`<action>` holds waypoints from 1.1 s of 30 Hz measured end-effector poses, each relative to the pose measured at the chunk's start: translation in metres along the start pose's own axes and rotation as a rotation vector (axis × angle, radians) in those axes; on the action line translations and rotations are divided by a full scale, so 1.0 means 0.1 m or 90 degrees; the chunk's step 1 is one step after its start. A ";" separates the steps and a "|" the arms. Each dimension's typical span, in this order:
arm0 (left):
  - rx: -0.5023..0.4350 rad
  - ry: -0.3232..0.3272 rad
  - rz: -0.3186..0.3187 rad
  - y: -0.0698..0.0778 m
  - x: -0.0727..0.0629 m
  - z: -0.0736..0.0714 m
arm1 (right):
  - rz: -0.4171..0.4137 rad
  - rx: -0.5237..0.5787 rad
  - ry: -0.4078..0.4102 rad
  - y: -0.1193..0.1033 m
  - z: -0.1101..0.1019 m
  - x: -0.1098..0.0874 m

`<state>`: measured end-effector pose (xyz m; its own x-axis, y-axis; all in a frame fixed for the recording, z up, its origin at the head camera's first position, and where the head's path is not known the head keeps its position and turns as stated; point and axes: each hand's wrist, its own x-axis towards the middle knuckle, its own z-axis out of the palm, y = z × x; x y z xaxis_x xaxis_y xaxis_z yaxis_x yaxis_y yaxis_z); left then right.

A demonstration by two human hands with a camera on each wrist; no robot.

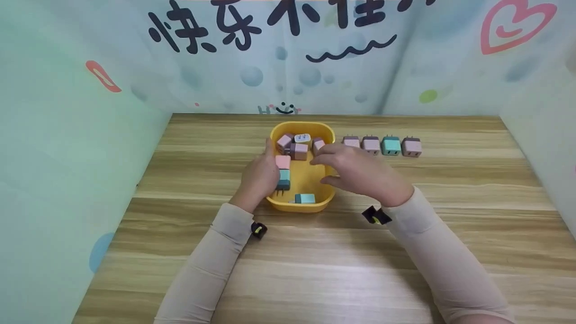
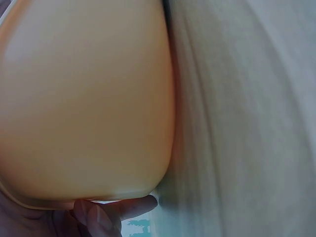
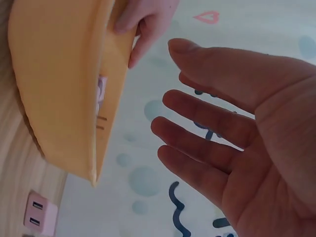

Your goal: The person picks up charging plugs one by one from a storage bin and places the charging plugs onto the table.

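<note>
My left hand [image 1: 261, 177] grips the left side of a yellow plastic bin [image 1: 302, 125], its fingers at the wall and rim. The left wrist view shows the bin's outer wall [image 2: 89, 98] with fingertips [image 2: 98, 219] at its edge. My right hand [image 1: 360, 173] hovers over the bin's right rim, fingers spread and holding nothing; its bare palm shows in the right wrist view. Inside the bin lie several plug chargers: pink ones [image 1: 299, 151] at the far end, a teal one [image 1: 283, 175] beside my left hand, and another teal one [image 1: 306, 198] at the near end.
Right of the bin, several chargers stand in a row, prongs pointing away: pink ones [image 1: 371, 145] and a teal one [image 1: 391, 145]. They rest on a wood-grain table [image 1: 315, 261]. A printed cloth [image 1: 279, 76] hangs behind the table's far edge.
</note>
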<state>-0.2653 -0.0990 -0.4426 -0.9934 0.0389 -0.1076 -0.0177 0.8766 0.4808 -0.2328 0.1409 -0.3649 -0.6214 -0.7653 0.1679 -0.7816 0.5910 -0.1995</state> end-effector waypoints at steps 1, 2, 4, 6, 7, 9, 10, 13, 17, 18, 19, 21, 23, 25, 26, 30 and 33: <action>-0.001 0.000 -0.001 0.00 0.00 0.00 | -0.003 0.000 -0.008 -0.01 0.03 0.01; -0.003 0.000 -0.002 0.00 0.00 0.00 | -0.006 0.001 -0.015 -0.02 0.05 0.02; -0.007 -0.002 -0.006 0.00 0.00 0.00 | -0.012 0.002 -0.025 -0.02 0.11 0.04; -0.012 -0.004 -0.012 0.01 -0.01 0.00 | -0.017 0.008 -0.035 -0.02 0.17 0.07; -0.015 -0.006 -0.014 0.01 -0.01 -0.01 | -0.017 0.009 -0.044 -0.02 0.20 0.08; -0.018 -0.010 -0.018 0.01 -0.01 -0.01 | -0.013 0.020 -0.066 -0.03 0.25 0.10; -0.018 -0.011 -0.018 0.01 -0.01 -0.01 | -0.010 0.024 -0.079 -0.03 0.28 0.11; -0.016 -0.013 -0.019 0.02 0.00 -0.01 | 0.000 0.042 -0.111 -0.03 0.34 0.13; -0.006 -0.007 -0.012 0.02 0.00 0.00 | 0.003 0.070 -0.122 -0.01 0.41 0.15; -0.004 -0.006 -0.011 0.02 0.00 0.00 | 0.004 0.075 -0.122 0.00 0.42 0.16; -0.002 -0.005 -0.010 0.02 0.00 0.00 | 0.006 0.077 -0.122 0.01 0.44 0.16; -0.005 -0.006 -0.014 0.02 0.00 0.00 | 0.010 0.079 -0.126 0.02 0.46 0.16; -0.005 -0.009 -0.018 0.02 -0.01 0.00 | 0.010 0.075 -0.128 0.02 0.48 0.17; -0.006 -0.009 -0.020 0.03 -0.01 0.00 | 0.009 0.077 -0.130 0.02 0.49 0.17; -0.008 -0.008 -0.021 0.03 -0.01 0.00 | 0.010 0.082 -0.131 0.02 0.50 0.17; -0.015 -0.007 -0.022 0.02 0.00 0.00 | 0.022 0.117 -0.131 0.02 0.52 0.19; -0.020 -0.012 -0.021 0.01 0.00 0.00 | 0.031 0.143 -0.132 0.03 0.54 0.19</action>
<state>-0.2649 -0.0980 -0.4417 -0.9900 0.0191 -0.1397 -0.0546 0.8617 0.5044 -0.2443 0.1139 -0.4141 -0.6152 -0.7872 -0.0429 -0.7061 0.5744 -0.4142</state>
